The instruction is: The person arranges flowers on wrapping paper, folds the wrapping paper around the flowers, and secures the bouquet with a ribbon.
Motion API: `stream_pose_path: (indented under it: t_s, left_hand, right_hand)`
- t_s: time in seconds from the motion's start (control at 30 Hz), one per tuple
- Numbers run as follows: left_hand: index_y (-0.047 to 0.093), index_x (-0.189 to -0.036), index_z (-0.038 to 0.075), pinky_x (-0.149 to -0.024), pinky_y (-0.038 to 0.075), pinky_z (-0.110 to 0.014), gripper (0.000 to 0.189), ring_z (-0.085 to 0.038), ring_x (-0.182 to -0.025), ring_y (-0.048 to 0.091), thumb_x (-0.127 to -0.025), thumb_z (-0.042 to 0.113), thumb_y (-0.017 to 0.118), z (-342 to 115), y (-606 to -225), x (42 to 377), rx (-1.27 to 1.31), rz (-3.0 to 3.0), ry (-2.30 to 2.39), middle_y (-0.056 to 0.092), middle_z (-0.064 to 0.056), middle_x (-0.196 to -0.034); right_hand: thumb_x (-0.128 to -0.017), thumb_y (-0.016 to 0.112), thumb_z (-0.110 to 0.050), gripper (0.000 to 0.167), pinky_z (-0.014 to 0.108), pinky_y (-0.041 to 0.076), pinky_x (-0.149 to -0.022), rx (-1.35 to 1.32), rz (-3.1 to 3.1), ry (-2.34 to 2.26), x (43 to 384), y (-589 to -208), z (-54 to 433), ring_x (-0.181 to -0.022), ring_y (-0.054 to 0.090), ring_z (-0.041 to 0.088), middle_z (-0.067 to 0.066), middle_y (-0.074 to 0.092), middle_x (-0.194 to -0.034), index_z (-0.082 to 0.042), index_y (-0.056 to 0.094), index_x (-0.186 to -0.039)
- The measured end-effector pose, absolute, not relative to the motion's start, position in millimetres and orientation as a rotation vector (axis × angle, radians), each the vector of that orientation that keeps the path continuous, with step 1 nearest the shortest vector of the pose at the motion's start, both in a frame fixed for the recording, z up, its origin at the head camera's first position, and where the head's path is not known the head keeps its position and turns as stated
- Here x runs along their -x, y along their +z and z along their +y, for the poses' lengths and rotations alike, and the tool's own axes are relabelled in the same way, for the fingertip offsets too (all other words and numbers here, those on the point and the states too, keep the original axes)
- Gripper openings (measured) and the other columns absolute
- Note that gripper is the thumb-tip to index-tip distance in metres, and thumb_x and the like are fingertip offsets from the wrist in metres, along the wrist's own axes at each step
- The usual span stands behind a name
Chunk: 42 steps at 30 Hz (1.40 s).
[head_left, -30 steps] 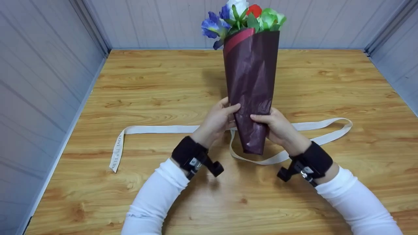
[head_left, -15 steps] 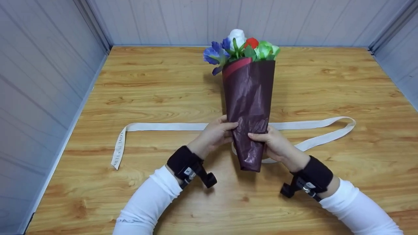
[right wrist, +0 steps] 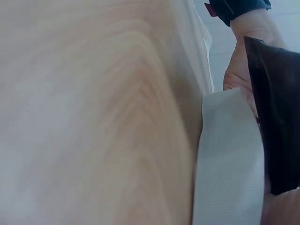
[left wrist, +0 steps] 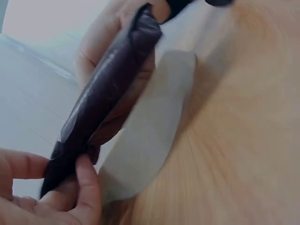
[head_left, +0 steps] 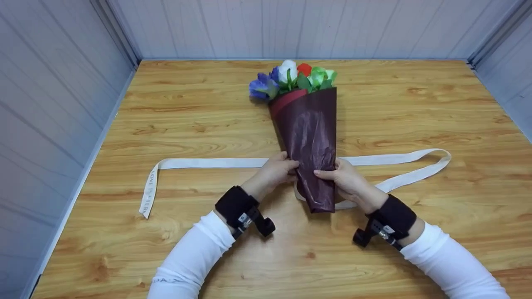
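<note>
A bouquet [head_left: 314, 141] in dark maroon wrapping paper with a red band leans across the middle of the table, its blue, white, red and green flowers at the far end. My left hand [head_left: 275, 171] grips the narrow lower part from the left, thumb on the front. From the right, my right hand [head_left: 351, 180] holds the same part, its thumb lying over the paper. Under the bouquet runs a white ribbon [head_left: 216, 163], partly hidden by the paper and hands. The left wrist view shows fingers [left wrist: 88, 187] pinching the wrap [left wrist: 105, 89] close above the ribbon [left wrist: 150, 122].
The ribbon's printed end [head_left: 149, 195] bends toward me at left, and its other side loops [head_left: 444, 158] at right. Pale panel walls [head_left: 291, 29] border the wooden table [head_left: 199, 108] at the back and both sides.
Both hands have brought the bouquet down and toward me, from raised above the table to low over the ribbon. Lately its flower end has swung a little left.
</note>
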State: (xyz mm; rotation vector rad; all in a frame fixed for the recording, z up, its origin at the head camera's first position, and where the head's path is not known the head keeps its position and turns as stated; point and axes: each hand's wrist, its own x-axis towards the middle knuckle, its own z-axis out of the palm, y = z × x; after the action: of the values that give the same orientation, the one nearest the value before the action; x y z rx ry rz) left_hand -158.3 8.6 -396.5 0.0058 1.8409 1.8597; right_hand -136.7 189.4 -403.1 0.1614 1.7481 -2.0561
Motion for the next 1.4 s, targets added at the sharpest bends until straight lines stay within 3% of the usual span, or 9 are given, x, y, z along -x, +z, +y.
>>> stream_pose_path:
  t_s: [0.1,0.23,0.37,0.5,0.93,1.07,1.2,1.27,1.4]
  left_hand:
    - [0.032,-0.138,-0.008,-0.092,0.049,-0.035,0.050,-0.029,-0.107,0.058,-0.095,0.009,0.049,6,-397,152,-0.244,2.258,1.554,0.052,-0.026,-0.128]
    - [0.014,-0.147,-0.010,-0.115,0.022,-0.044,0.079,-0.040,-0.139,0.022,-0.094,0.030,0.057,7,-398,142,-0.561,2.720,0.908,0.020,-0.030,-0.150]
    - [0.012,-0.148,-0.007,-0.117,0.014,-0.046,0.091,-0.039,-0.144,0.007,-0.091,0.048,0.055,14,-397,135,-0.753,2.747,0.440,0.004,-0.026,-0.156]
    - [0.008,-0.150,-0.002,-0.118,0.009,-0.045,0.093,-0.033,-0.146,-0.003,-0.091,0.056,0.050,20,-394,137,-0.772,2.643,0.233,-0.003,-0.021,-0.158]
    - [0.006,-0.151,0.002,-0.118,0.010,-0.040,0.100,-0.032,-0.146,0.000,-0.087,0.066,0.046,24,-393,147,-0.719,2.574,0.089,-0.001,-0.019,-0.158]
    - [0.006,-0.151,0.001,-0.118,0.009,-0.040,0.107,-0.033,-0.146,0.000,-0.082,0.071,0.048,27,-393,146,-0.718,2.577,0.049,-0.001,-0.020,-0.158]
    - [0.007,-0.151,0.001,-0.118,0.010,-0.040,0.116,-0.033,-0.146,0.001,-0.076,0.076,0.053,30,-392,144,-0.731,2.595,-0.009,0.000,-0.020,-0.158]
    - [0.008,-0.151,0.000,-0.118,0.010,-0.039,0.119,-0.033,-0.146,0.002,-0.073,0.077,0.054,31,-392,143,-0.731,2.609,-0.046,0.001,-0.020,-0.158]
    - [0.007,-0.151,0.001,-0.118,0.010,-0.040,0.122,-0.033,-0.146,0.002,-0.070,0.079,0.056,34,-391,142,-0.720,2.610,-0.108,0.000,-0.020,-0.158]
  right_hand:
    - [-0.088,0.055,0.007,0.032,0.023,0.054,-0.071,-0.188,1.790,-2.024,138,-408,188,-0.074,0.067,0.010,-0.002,0.067,-0.084,0.009,0.044,-0.118]
    - [-0.088,0.054,0.008,0.040,0.023,0.054,-0.073,-0.179,1.809,-1.977,139,-415,190,-0.076,0.066,0.010,-0.002,0.066,-0.086,0.013,0.039,-0.124]
    - [-0.089,0.052,0.008,0.046,0.023,0.054,-0.076,-0.136,1.797,-1.954,141,-420,191,-0.080,0.066,0.009,-0.002,0.066,-0.091,0.015,0.034,-0.130]
    - [-0.090,0.051,0.007,0.052,0.023,0.053,-0.080,-0.089,1.791,-1.957,145,-421,190,-0.085,0.065,0.008,-0.001,0.064,-0.099,0.015,0.028,-0.135]
    - [-0.093,0.043,-0.001,0.052,0.026,0.053,-0.084,0.028,1.724,-1.896,145,-414,190,-0.093,0.064,0.009,0.004,0.061,-0.108,0.015,0.024,-0.138]
    - [-0.095,0.047,-0.010,0.046,0.027,0.054,-0.078,0.159,2.058,-1.573,145,-404,196,-0.084,0.065,0.009,0.008,0.065,-0.104,0.014,0.037,-0.133]
    - [-0.094,0.054,-0.024,0.037,0.034,0.052,-0.068,0.385,2.719,-0.850,139,-394,198,-0.072,0.062,0.021,0.014,0.064,-0.083,0.011,0.059,-0.105]
    - [-0.092,0.057,-0.028,0.040,0.043,0.050,-0.076,0.477,2.955,-0.513,135,-392,197,-0.082,0.060,0.035,0.023,0.061,-0.088,0.012,0.060,-0.100]
    - [-0.091,0.060,-0.031,0.052,0.056,0.037,-0.099,0.637,3.133,-0.222,124,-394,190,-0.115,0.046,0.049,0.034,0.049,-0.123,0.013,0.055,-0.117]
